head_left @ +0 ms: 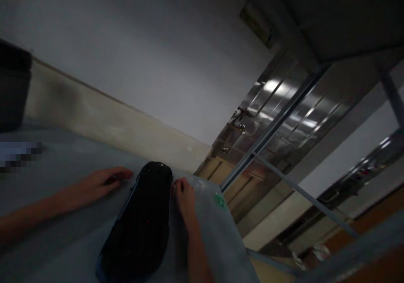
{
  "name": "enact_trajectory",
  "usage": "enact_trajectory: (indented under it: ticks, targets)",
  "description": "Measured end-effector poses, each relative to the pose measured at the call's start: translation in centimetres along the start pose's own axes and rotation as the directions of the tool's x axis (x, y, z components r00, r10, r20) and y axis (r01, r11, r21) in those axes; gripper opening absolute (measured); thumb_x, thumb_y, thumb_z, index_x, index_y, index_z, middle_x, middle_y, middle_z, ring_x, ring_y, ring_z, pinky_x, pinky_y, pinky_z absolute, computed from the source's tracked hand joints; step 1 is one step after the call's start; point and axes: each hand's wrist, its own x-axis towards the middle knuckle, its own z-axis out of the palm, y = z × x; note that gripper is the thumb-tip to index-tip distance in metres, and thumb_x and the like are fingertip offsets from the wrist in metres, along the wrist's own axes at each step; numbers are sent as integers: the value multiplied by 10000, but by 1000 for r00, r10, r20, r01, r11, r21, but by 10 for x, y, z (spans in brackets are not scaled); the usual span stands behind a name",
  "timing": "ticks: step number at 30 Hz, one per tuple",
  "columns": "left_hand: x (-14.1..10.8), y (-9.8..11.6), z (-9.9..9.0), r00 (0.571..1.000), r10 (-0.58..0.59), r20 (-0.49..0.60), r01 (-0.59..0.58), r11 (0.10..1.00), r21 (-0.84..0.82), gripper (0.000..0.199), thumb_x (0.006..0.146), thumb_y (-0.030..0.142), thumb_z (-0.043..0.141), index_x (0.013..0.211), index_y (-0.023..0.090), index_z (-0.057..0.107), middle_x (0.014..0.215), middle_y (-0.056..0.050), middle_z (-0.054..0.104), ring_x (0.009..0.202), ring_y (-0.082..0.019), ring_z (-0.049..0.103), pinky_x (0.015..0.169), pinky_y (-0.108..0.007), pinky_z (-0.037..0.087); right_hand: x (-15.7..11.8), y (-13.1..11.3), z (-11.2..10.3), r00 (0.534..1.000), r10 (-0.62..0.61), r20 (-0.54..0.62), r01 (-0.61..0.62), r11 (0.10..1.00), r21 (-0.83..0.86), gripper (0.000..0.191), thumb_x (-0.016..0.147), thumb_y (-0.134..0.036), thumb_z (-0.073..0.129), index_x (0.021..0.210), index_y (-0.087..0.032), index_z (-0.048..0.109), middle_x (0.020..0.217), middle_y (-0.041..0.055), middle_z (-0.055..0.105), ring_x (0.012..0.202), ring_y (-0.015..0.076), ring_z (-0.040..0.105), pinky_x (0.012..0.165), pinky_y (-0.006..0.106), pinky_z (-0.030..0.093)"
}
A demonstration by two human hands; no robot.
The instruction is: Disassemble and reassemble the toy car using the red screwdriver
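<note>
A long black object [142,215] with bluish edges lies on the grey tabletop [78,148], between my two hands. It looks like the underside of a toy car, though the picture is dark. To its left, my left hand [104,182] has its fingers apart and holds nothing, a small gap from the object. My right hand [185,190] is at the object's right edge near its far end, fingers bent together; whether they grip the edge or a small thing there is too dark to tell.
At the far left stands a dark container [12,85], with a blurred-out pale item [15,150] before it. A green patch [220,200] marks the right tabletop. Metal frame bars [274,125] rise beyond the right edge, before a metal door [261,119]. A wall borders the back.
</note>
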Motion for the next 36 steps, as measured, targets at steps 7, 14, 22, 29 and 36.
enact_trajectory:
  ticks: [7,14,22,29,36]
  targets:
    - [-2,-1,-4,998,20,61,-20,1000,12,466,870,450,689,1263,255,847,1356,-55,935,1300,-325,842,1247,-484,580,2,7,-3,997,70,17,-71,996,61,282,1132,-285,516,959,-299,737,961,36,870,908,250,839,825,339,598]
    - [-13,20,-6,999,48,20,-47,996,-69,365,944,362,709,1251,214,839,1280,-144,908,1240,-367,833,1225,-596,591,-2,6,-4,992,129,-18,-120,959,258,290,1114,-417,528,936,-305,729,862,53,806,844,267,796,803,364,587]
    - [-21,32,0,997,-63,43,71,974,-215,554,1034,451,731,1548,249,704,1638,-189,763,1568,-406,706,1370,-629,481,-2,4,3,987,159,-32,-137,924,357,250,1077,-411,582,959,-315,780,957,72,843,905,296,807,885,432,632]
    - [-25,37,12,989,-90,116,127,920,-370,651,1017,551,788,1611,322,653,1885,-141,570,1688,-411,609,1418,-650,439,-2,-2,5,988,153,-13,-133,898,419,240,1056,-416,594,1027,-298,801,1001,69,860,920,275,812,900,429,651]
    - [-31,43,15,978,-64,198,143,898,-417,620,1034,458,813,1625,329,677,1885,-130,581,1683,-434,620,1383,-643,480,-4,-7,10,984,179,-7,-156,876,457,232,1071,-442,597,1051,-306,784,1032,68,865,935,280,822,883,437,652]
